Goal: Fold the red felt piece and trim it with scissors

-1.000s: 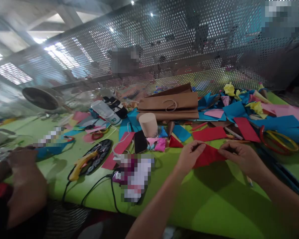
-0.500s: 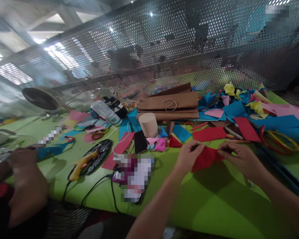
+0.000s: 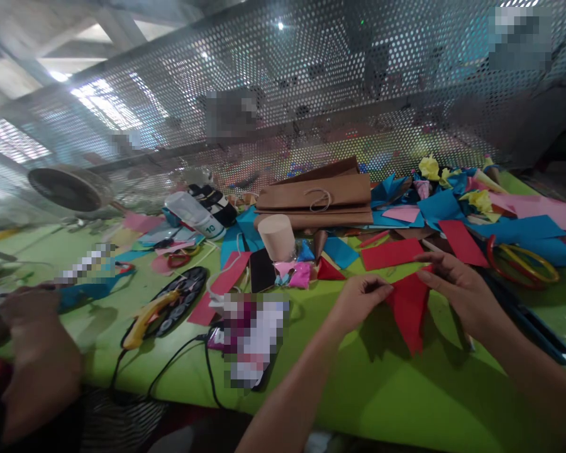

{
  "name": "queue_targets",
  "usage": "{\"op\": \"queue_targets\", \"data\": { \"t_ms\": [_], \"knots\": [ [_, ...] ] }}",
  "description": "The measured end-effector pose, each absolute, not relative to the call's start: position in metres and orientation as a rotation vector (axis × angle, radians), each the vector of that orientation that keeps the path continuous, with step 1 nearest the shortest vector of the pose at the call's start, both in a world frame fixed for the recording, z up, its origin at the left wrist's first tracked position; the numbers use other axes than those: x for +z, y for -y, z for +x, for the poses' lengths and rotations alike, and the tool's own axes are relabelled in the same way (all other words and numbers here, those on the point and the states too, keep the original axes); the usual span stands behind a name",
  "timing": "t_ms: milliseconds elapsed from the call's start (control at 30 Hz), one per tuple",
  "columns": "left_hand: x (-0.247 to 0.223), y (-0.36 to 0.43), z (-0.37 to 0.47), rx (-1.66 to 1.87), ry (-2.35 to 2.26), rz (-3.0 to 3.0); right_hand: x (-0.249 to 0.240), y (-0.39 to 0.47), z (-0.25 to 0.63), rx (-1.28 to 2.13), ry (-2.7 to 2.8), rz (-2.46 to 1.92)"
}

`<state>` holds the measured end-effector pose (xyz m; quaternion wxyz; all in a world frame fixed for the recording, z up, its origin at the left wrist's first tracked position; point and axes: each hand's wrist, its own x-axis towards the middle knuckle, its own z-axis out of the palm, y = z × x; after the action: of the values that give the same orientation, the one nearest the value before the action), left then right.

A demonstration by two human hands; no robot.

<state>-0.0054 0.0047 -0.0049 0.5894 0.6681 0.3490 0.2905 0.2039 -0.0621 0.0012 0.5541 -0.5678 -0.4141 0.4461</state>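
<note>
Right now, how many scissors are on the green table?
2. Big red-and-yellow scissors lie at the right, beyond the right hand; small red-handled scissors lie near the white bottle. Paper may hide more.

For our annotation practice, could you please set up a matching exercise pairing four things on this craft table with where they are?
Things:
1. red paper triangle
2. yellow glue gun
3. brown paper bags
4. red-and-yellow rings

Places:
a. stacked at the back of the green table, near the perforated screen
b. pinched between the left hand and the right hand
c. at the right, beside the blue paper sheets
d. lying on a dark round tray, at the left

Pairs: 1-b, 2-d, 3-a, 4-c
</note>
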Motion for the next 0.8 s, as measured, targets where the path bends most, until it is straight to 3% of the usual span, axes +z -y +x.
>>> {"op": "queue_targets", "data": {
  "t_ms": [233, 400, 800],
  "knots": [
    [-0.0045, 0.0, -0.002, 0.855, -0.962, 1.637, 0.003, 0.0613, 0.2003, 1.071, 0.933, -1.171],
    [-0.0051, -0.0012, -0.0016, 0.839, -0.902, 1.532, 0.0025, 0.0617, 0.201, 0.975, 0.932, -1.185],
    [-0.0056, -0.0022, -0.0003, 0.736, -0.838, 1.422, 0.0024, 0.0618, 0.2006, 1.17, 0.805, -1.126]
  ]
}}
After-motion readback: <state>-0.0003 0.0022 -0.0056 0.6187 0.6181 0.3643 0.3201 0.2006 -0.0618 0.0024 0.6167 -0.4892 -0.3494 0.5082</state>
